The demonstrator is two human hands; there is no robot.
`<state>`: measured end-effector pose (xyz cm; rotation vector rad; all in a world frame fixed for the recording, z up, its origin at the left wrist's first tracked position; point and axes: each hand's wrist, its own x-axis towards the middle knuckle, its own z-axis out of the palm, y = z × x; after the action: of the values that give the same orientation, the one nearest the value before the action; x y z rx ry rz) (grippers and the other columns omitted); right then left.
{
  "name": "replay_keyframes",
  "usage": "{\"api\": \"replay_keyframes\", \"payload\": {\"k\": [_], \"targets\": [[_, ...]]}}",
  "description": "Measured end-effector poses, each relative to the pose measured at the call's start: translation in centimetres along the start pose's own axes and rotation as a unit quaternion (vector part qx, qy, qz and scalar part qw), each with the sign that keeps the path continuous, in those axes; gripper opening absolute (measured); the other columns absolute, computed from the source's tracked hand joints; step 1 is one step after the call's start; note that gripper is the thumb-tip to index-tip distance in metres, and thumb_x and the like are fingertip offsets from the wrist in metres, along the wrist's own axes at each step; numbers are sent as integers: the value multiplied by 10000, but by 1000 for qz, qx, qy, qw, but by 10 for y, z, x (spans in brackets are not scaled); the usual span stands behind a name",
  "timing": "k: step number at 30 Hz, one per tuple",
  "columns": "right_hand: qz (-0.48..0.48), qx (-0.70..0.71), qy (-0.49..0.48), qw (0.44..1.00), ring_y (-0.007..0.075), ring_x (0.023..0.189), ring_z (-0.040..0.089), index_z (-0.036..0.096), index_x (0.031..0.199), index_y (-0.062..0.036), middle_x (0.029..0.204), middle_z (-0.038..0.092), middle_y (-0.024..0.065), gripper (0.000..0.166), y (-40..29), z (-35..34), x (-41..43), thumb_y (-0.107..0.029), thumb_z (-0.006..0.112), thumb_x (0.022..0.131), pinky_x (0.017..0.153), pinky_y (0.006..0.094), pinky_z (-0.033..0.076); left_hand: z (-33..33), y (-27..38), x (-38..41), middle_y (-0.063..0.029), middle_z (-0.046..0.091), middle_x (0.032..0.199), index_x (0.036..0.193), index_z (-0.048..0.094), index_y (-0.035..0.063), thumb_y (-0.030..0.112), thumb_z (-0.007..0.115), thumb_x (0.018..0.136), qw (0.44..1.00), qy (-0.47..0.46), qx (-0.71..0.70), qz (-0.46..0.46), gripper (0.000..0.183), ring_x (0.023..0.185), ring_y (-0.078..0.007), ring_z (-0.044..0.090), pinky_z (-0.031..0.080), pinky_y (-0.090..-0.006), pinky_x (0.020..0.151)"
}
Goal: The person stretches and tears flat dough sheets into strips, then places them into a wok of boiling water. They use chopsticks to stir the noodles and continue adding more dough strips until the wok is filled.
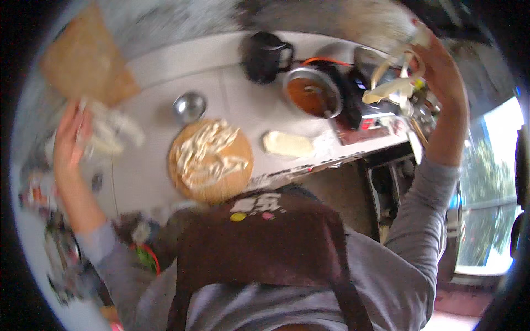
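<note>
My arms are spread wide over a pale counter. At the left, my left hand [74,134] is closed around one end of blurred pale dough strips [114,130]. My right hand [432,62], raised at the far right, grips looping flat dough strips [389,90] that dangle below the fingers. Motion blur hides whether the two bunches join. Between the hands, several twisted dough strips [203,145] lie on a round wooden board [215,192]. To its right, a flattened slab of dough [288,143] rests beside scattered white flour [327,142].
A metal pot [337,97] of reddish-brown liquid stands behind the slab on a black cooker [352,109]. Left of it is a black pitcher [265,58]. A small metal bowl [189,106] sits behind the round board. A brown panel [89,58] leans at the back left.
</note>
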<state>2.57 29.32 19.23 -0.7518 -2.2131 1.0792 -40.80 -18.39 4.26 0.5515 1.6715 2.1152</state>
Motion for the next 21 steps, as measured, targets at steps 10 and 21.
{"api": "replay_keyframes", "payload": {"k": [10,21], "targets": [[-14,154,-193,969,81,637,526,376,1273,-60,889,563,22,488,8,184,-22,-79,557,819,553,195,440,119,-25,-29,-37,557,948,1092,481,42,141,530,845,961,-272,-38,-40,271,855,-117,541,448,-281,759],[-20,66,-272,960,100,782,560,477,1112,28,843,603,78,266,87,377,-55,-88,486,873,654,228,457,147,-181,-67,-61,562,875,1068,491,3,71,583,783,962,-129,-83,-227,307,706,-138,562,473,-246,619]]}}
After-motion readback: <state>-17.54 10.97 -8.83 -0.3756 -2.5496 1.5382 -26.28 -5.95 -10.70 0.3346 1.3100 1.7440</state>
